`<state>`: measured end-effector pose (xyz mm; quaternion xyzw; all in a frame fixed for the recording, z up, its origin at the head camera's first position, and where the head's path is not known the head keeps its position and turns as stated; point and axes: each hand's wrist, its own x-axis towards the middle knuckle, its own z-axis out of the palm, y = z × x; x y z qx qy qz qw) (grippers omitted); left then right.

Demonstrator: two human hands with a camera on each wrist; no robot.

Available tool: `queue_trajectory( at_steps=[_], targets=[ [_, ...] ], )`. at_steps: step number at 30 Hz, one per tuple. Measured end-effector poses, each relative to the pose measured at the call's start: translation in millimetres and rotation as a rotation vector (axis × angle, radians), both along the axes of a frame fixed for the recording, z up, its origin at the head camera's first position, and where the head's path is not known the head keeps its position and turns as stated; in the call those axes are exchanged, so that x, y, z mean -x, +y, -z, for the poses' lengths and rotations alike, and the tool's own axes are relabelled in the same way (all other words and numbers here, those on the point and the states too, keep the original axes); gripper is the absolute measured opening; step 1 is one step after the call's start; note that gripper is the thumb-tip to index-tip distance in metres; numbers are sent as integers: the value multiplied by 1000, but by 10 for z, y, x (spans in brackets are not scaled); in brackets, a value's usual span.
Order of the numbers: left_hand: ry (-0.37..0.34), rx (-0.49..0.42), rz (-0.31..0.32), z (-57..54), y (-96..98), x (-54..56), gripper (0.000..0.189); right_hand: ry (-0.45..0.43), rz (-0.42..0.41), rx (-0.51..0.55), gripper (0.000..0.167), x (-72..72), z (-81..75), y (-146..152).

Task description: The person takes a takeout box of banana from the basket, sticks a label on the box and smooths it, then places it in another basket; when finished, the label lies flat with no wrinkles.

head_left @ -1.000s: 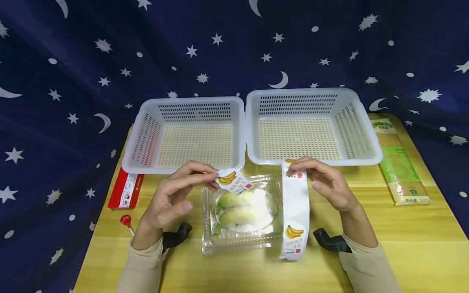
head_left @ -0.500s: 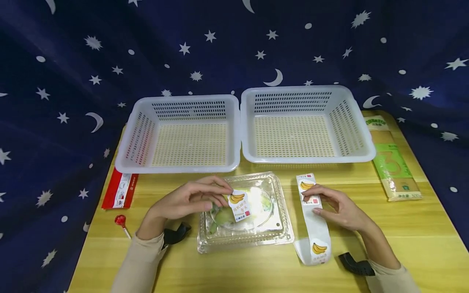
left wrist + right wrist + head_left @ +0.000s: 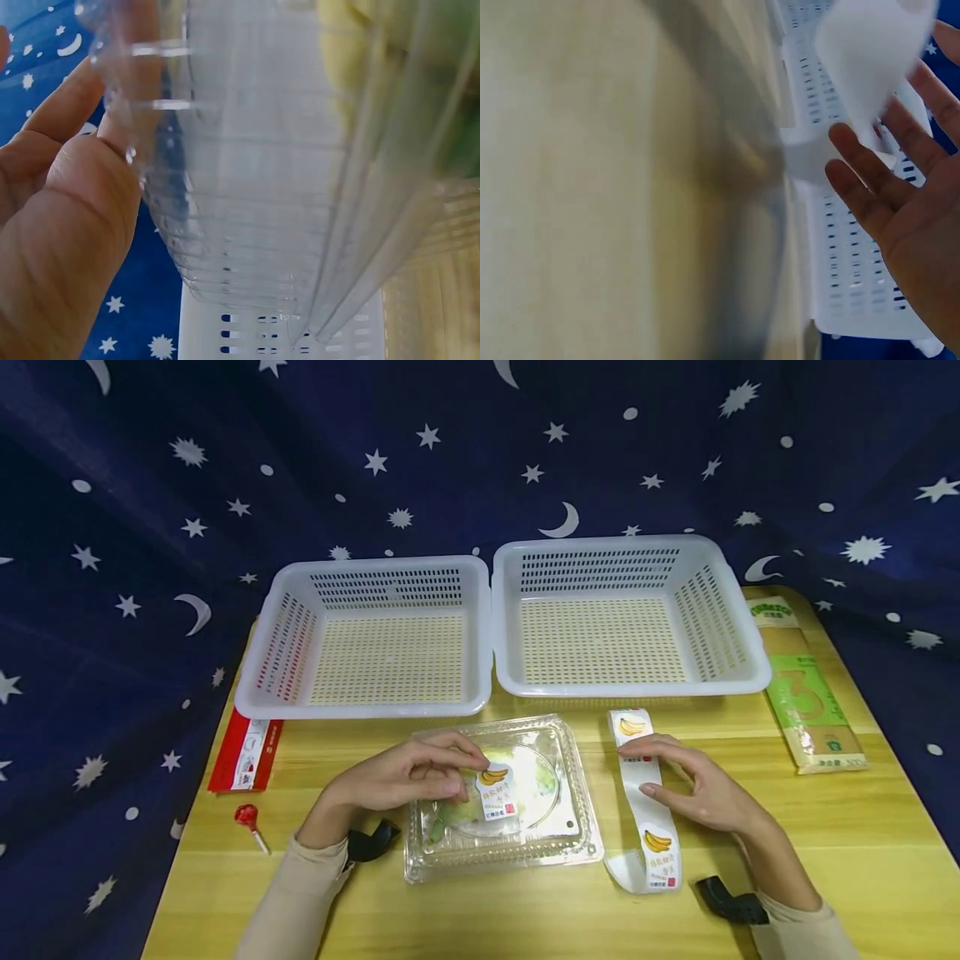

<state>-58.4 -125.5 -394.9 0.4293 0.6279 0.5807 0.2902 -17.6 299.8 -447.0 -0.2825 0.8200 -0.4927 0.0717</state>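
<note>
My left hand is over the left part of a clear plastic clamshell box. At its fingertips it holds a white banana sticker by the upper left edge, close over the lid. Yellow-green fruit shows through the plastic, and the box wall fills much of the left wrist view. To the right of the box, my right hand holds a strip of banana stickers near its upper end. The strip's lower end curls over the table. In the right wrist view the strip hangs by the fingers.
Two white perforated baskets stand side by side behind the box. A red packet and a red lollipop lie at the left. A green-labelled noodle packet is at the right edge of the wooden table.
My left hand has brought the sticker down and right over the lid. My right hand has carried the strip right, away from the box, and lowered it.
</note>
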Motion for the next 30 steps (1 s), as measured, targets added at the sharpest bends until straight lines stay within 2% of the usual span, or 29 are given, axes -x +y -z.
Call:
queue_trajectory(
  at_steps=[4, 8, 10, 14, 23, 26, 30],
  targets=[
    [-11, 36, 13, -5, 3, -10, 37, 61, 36, -29, 52, 19, -63, -21],
    [34, 69, 17, -15, -7, -13, 39, 165, 58, -32, 58, 47, -108, -53],
    [45, 72, 21, -18, -12, -12, 40, 226, 59, -18, 59, 73, -119, -65],
    [32, 74, 36, -22, -11, -12, 43, 290, 65, 5, 57, 111, -135, -70],
    [-15, 106, 55, -35, -15, -29, 47, 271, 68, -29, 57, 121, -193, -107],
    [-19, 127, 64, -50, -27, -40, 49, 275, 96, -44, 56, 119, -188, -113],
    [-15, 138, 78, -52, -45, -43, 51, 228, 146, -82, 54, 101, -184, -121]
  ],
)
